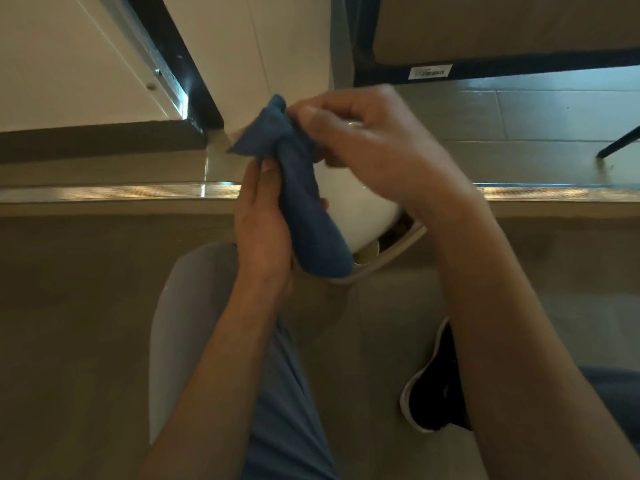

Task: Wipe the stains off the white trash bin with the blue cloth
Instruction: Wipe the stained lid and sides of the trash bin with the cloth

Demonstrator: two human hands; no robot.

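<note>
The blue cloth (304, 202) is bunched into a long roll in front of me, held by both hands. My left hand (263, 226) grips its lower and middle part, with the thumb up along the cloth. My right hand (367, 140) pinches the cloth's upper end between thumb and fingers. The white trash bin (360, 213) stands on the floor right behind and below the cloth, mostly hidden by my hands. Its rounded white lid and a strip of the rim at the lower right show, with some rubbish visible inside.
A metal floor strip (104, 192) runs across the view at the bin's level. A white cabinet (69, 64) with a dark base stands at the left. My knee (194, 306) and black shoe (436, 386) are below. A dark chair leg (620, 142) is far right.
</note>
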